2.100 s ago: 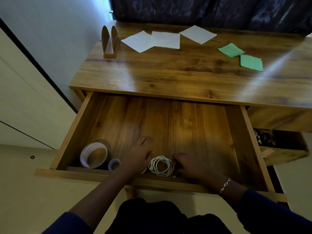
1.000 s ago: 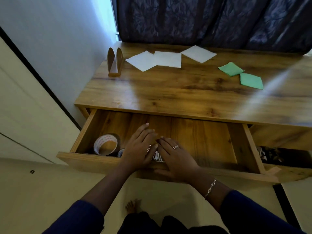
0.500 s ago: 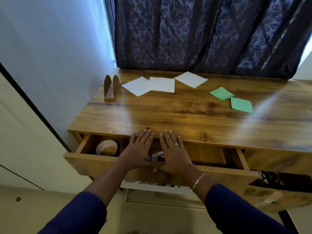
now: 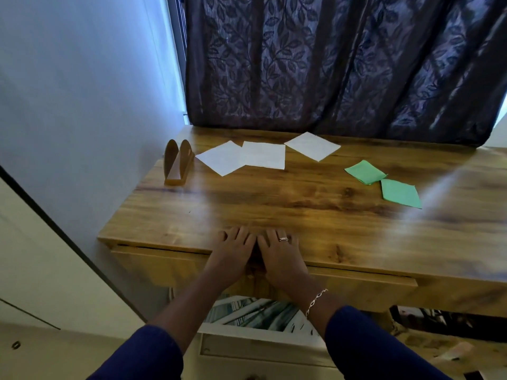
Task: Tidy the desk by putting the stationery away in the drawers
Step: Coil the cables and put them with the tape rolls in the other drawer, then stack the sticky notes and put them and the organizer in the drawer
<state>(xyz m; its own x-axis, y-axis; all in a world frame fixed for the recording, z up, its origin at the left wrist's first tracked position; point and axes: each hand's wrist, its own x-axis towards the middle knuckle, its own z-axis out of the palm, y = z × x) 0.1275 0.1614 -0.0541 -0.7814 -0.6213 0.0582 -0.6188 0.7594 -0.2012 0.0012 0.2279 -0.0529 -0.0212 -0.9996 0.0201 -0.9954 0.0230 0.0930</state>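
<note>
**A:** Edges and room?

**B:** The desk (image 4: 301,209) butts the wall (image 4: 82,91) on its left, with the curtain (image 4: 329,64) hanging along the back. Its front edge faces the person. Both hands are at that front edge, well apart from the paper at the back, with bare wood grain between.

**A:** Hands?

**B:** The left hand (image 4: 233,253) and right hand (image 4: 279,256) sit side by side, nearly touching. Fingers are straight, laid flat over the desk's front edge, and the palms are against the drawer (image 4: 164,267). Neither hand grips anything.

**A:** Drawer state?

**B:** The front is nearly flush under the top, with a thin dark gap along its upper edge at the left. Nothing inside is visible.

**A:** Stationery left out?

**B:** Three white sheets (image 4: 264,154) lie at back centre; the left two overlap and the third is just to their right. Two green sheets (image 4: 400,193) are at back right, their corners about touching. All lie flat on the desk top.

**A:** Anything else?

**B:** A wooden holder (image 4: 177,163) stands upright at back left, near the wall and just beside the leftmost white sheet. The right hand has a ring (image 4: 283,238) and a bracelet (image 4: 315,298) at the wrist. The sleeves (image 4: 370,346) are dark blue. Below the drawer is a white-framed panel (image 4: 255,316) with teal streaks, partly hidden by the forearms. Under the desk's right side is a dark opening (image 4: 444,322), its contents too blurred to tell.
</note>
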